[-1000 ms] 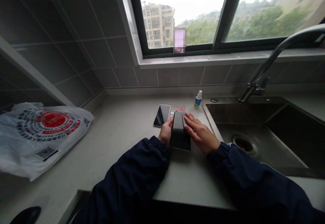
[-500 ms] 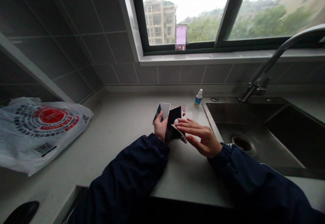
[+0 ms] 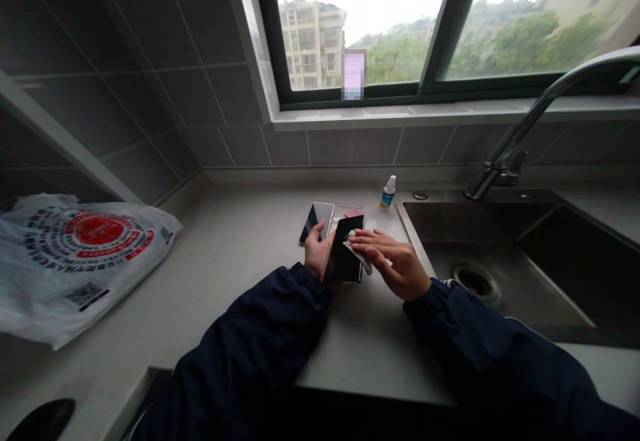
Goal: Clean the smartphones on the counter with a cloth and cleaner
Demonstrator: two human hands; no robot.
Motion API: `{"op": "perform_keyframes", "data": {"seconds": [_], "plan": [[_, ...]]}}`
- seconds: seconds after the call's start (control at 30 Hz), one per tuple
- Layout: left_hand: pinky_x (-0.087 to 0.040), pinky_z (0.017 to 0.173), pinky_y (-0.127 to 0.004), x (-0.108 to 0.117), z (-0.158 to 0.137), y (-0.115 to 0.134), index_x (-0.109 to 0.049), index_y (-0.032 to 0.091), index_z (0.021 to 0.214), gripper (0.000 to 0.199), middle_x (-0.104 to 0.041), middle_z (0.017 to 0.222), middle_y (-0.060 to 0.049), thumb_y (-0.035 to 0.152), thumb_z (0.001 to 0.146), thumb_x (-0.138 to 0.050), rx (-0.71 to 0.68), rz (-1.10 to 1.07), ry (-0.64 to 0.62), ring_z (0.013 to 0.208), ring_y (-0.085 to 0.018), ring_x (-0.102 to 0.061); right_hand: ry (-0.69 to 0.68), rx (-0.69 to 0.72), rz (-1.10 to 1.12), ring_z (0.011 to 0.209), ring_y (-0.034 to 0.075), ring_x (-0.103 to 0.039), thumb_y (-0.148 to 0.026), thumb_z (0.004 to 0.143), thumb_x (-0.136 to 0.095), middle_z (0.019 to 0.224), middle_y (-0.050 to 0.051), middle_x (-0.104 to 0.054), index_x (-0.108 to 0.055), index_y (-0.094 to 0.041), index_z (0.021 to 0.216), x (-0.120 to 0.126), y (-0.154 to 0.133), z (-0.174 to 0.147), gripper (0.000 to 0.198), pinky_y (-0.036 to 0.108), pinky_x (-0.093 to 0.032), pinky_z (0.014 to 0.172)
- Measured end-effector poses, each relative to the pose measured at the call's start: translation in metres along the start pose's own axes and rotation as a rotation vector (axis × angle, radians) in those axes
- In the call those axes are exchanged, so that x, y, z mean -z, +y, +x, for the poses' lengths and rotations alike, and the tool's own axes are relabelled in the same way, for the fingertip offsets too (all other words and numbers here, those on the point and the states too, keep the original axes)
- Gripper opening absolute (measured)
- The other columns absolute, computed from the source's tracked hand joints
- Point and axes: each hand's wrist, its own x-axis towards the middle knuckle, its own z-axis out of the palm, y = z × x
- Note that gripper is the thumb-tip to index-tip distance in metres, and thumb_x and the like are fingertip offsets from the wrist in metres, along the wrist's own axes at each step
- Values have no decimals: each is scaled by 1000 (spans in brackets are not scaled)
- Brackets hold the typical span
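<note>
A black smartphone (image 3: 341,258) is held tilted above the counter by my left hand (image 3: 317,252), whose thumb lies along its left side. My right hand (image 3: 397,264) presses a light-coloured cloth (image 3: 361,259) against the dark screen with its fingertips. Behind my left hand, a second phone (image 3: 318,220) with a pale frame lies on the counter. A pink item (image 3: 354,213) and what looks like a clear case show partly behind the held phone. Beyond my right hand stands a small white bottle (image 3: 388,192) with a blue and yellow label.
To the right is a steel sink (image 3: 540,261) with a chrome faucet (image 3: 520,138). A white plastic bag (image 3: 90,254) with red and black print lies at the left on the pale counter (image 3: 235,228). A tiled wall and window are behind.
My right hand and the cloth have shifted slightly on the screen. The held phone has turned a little, uncovering more of the pink item behind it. The view has moved slightly.
</note>
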Motion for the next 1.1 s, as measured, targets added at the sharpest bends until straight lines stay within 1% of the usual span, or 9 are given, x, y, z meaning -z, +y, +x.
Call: {"op": "perform_keyframes", "data": {"seconds": [0.03,0.1,0.17,0.33,0.5,0.63,0.87,1.0,1.1], "plan": [[-53,98,-51,-1,0,0,-58,11,139,67,-75,104,-16,57,96,-34,28,-12,-8,108,-34,-70,6,-40,-33,127,28,-65,-34,104,-49,123,6,-76,-76,-28,119,0,4,0,31,54,-45,113],[-54,98,-50,-2,1,0,-58,8,138,71,-75,102,-17,57,98,-27,87,-40,-23,108,-35,-70,1,-74,-70,132,28,-61,-37,105,-47,128,6,-73,-75,-28,121,-1,10,0,34,54,-44,115],[-54,98,-48,-4,1,1,-59,6,136,71,-76,100,-16,56,99,-25,92,-40,-14,106,-34,-71,-6,-80,-91,137,27,-56,-39,105,-46,134,8,-70,-73,-24,126,-1,15,0,37,52,-42,118],[-55,96,-45,-1,4,0,-62,10,134,66,-77,95,-13,54,100,-28,105,-8,-21,100,-31,-73,-46,-131,-195,146,29,-45,-45,105,-43,144,12,-62,-66,-17,136,0,20,1,48,52,-39,121],[-55,95,-42,6,9,-2,-63,12,133,59,-77,98,-13,51,98,-38,105,45,-18,98,-30,-73,-88,-178,-262,149,31,-40,-49,104,-41,149,14,-57,-62,-15,141,-1,23,1,54,54,-36,123],[-53,99,-41,2,6,-5,-62,10,135,59,-77,102,-14,50,98,-39,77,74,-61,101,-30,-72,-131,-225,-282,151,32,-35,-51,103,-41,155,13,-50,-56,-17,146,-2,26,0,57,58,-33,122],[-50,103,-44,-13,-6,-8,-58,15,141,62,-75,110,-14,54,100,-35,111,107,-50,107,-30,-71,-209,-272,-294,154,35,-27,-55,103,-40,160,13,-41,-47,-22,153,-4,26,-2,61,67,-27,120],[-46,109,-43,-14,-7,-9,-52,14,148,61,-73,118,-14,51,102,-34,109,87,-75,117,-30,-68,-213,-276,-289,155,35,-25,-56,102,-41,163,13,-37,-41,-26,157,-5,25,-2,62,71,-25,118],[-43,113,-43,-13,-6,-11,-48,13,150,62,-70,126,-15,50,102,-38,116,78,-119,122,-30,-65,-216,-277,-282,155,35,-23,-55,102,-43,165,12,-32,-33,-29,160,-4,22,-1,64,71,-25,118]]}}
